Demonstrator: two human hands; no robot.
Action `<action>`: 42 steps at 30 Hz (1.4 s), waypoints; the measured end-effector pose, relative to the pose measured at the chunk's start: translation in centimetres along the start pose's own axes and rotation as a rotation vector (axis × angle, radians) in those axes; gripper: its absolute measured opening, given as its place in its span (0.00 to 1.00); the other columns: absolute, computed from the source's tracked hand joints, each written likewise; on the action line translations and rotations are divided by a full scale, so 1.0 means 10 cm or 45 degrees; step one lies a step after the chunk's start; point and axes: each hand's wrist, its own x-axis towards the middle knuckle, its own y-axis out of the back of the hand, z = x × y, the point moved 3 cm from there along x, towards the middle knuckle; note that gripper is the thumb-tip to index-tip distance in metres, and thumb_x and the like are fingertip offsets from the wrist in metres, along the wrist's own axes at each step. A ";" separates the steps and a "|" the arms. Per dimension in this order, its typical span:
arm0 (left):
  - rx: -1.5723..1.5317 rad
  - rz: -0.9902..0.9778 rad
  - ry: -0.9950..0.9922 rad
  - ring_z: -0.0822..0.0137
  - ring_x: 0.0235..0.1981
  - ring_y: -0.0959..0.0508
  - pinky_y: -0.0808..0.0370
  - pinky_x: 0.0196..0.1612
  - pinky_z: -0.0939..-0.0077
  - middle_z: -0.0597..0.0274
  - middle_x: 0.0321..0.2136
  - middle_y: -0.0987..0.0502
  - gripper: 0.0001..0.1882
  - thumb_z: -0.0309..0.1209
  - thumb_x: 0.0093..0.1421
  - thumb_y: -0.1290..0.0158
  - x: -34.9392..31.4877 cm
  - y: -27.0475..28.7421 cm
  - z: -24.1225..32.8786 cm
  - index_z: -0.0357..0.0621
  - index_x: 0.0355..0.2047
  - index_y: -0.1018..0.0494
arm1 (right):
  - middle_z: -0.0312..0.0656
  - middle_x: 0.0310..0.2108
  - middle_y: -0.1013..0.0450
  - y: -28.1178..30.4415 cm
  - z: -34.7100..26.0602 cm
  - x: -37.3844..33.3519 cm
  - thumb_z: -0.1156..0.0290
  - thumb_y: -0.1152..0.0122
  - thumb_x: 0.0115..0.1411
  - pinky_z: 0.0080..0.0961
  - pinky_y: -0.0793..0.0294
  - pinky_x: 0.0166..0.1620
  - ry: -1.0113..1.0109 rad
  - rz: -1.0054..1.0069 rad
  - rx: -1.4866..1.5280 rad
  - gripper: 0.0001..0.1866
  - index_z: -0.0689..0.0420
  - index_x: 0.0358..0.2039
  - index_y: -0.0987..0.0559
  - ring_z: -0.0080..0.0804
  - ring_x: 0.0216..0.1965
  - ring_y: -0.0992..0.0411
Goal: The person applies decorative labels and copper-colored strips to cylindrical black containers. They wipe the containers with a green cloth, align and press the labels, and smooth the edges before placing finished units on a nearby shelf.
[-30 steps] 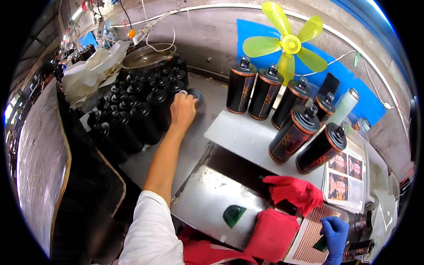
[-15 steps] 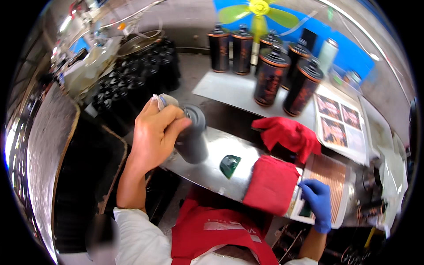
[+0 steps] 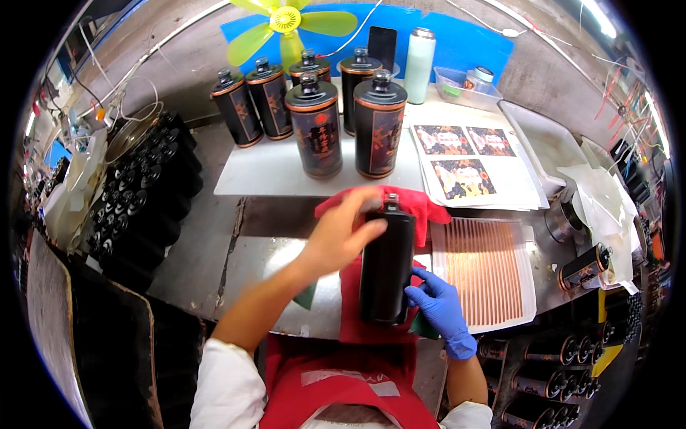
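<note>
A glossy black bottle [image 3: 388, 275] lies over a folded red cloth pad [image 3: 350, 300], its short clear neck [image 3: 391, 202] pointing away from me. My bare left hand [image 3: 343, 236] is at the neck end, thumb and fingers apart. Its fingertips are smeared by motion beside the neck, and the thumb overlaps the shoulder. In a blue glove, my right hand [image 3: 439, 304] has its bent fingers against the bottle's lower right side. A dark green flat piece [image 3: 424, 327] shows under that palm; whether the hand holds it is unclear. Another green piece [image 3: 306, 295] lies left of the pad.
Several printed bottles [image 3: 314, 136] stand on the white board [image 3: 250, 168] behind. Plain black bottles [image 3: 143, 207] crowd the left. To the right are a ribbed tray [image 3: 486, 275], printed sheets [image 3: 464, 164] and a tipped bottle [image 3: 584, 266]. A yellow-green fan [image 3: 286, 20] is behind.
The black bottle has come from the left onto the red pad, carried by my left hand at its neck. My gloved right hand now touches its side. The view has swung right.
</note>
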 end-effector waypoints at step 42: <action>-0.866 0.100 0.388 0.64 0.55 0.35 0.40 0.57 0.72 0.52 0.53 0.37 0.46 0.28 0.50 0.39 -0.43 -0.52 -0.58 0.31 0.61 0.57 | 0.30 0.23 0.29 1.75 -0.07 0.94 0.70 0.32 0.50 0.11 0.38 0.28 0.351 1.319 -0.260 0.09 0.60 0.26 0.22 0.14 0.24 0.36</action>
